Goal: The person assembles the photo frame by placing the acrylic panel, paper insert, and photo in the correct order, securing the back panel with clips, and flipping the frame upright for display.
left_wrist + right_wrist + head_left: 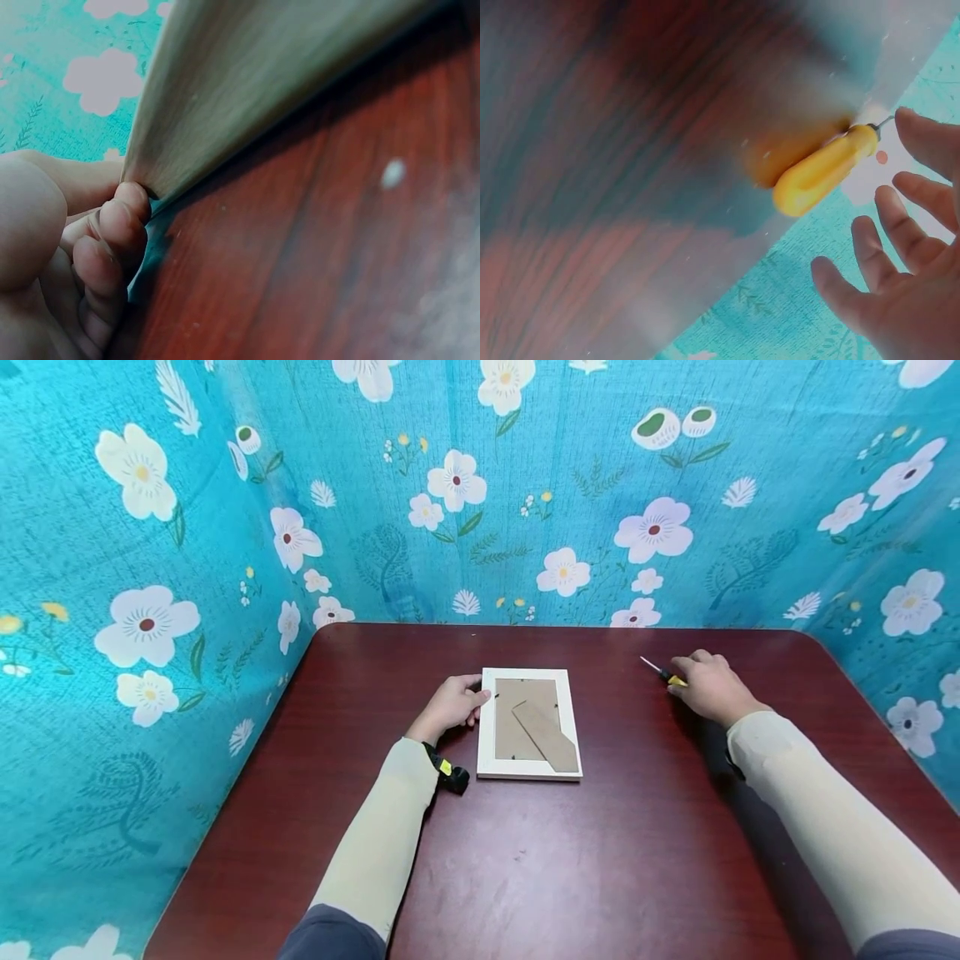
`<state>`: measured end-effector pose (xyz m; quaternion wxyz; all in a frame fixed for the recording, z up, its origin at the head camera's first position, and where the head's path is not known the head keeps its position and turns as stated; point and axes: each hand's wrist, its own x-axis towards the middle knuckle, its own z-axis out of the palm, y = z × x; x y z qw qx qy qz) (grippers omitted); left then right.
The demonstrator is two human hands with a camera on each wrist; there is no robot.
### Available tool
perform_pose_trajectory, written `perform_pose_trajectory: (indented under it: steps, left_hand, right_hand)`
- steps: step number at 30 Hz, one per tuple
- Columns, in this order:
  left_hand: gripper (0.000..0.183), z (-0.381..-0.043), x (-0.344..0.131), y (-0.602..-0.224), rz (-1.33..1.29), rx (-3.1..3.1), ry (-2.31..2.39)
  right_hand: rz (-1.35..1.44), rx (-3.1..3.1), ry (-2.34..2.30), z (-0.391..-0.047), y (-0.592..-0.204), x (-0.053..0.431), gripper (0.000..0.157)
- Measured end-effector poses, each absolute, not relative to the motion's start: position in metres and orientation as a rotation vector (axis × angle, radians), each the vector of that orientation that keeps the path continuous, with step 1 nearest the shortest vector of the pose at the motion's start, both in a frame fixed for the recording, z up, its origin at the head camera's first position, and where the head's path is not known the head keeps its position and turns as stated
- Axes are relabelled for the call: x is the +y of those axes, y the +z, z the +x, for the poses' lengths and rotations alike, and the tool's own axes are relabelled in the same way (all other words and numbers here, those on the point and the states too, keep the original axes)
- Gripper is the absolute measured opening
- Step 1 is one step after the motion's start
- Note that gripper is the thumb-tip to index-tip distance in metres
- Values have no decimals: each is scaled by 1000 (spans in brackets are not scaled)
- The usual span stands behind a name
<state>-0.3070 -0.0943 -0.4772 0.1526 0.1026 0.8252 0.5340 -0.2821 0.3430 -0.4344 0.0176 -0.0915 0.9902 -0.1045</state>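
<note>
A white picture frame (487, 727) lies face down on the table, its brown backing board (513, 743) and easel stand (551, 739) uppermost. My left hand (452, 703) pinches the frame's left edge near the upper corner. In the left wrist view, the thumb and curled fingers meet at the corner of the frame's side (217, 90). Off to the right, a screwdriver (666, 676) with a yellow and black handle lies on the table. My right hand (711, 687) is over its handle. The right wrist view shows spread fingers beside the yellow handle (825, 171), apart from it.
The dark red wooden table (517, 860) extends around the frame and screwdriver. Blue floral cloth (495, 552) hangs behind the table's far edge and along both sides. A black strap with a small device (452, 774) sits on the left wrist.
</note>
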Motion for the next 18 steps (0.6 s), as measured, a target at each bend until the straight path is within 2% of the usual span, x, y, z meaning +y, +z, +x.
perform_pose_trajectory:
  steps: [6,18]
  left_hand:
    - [54,-306,-93,-475,287,2398,1512]
    - [56,-305,-95,-469,327,2485,1332]
  right_hand:
    - [-328,3142,-383,-280,-440,334,49]
    - [-337,3111,-493,-271,-442,317,46]
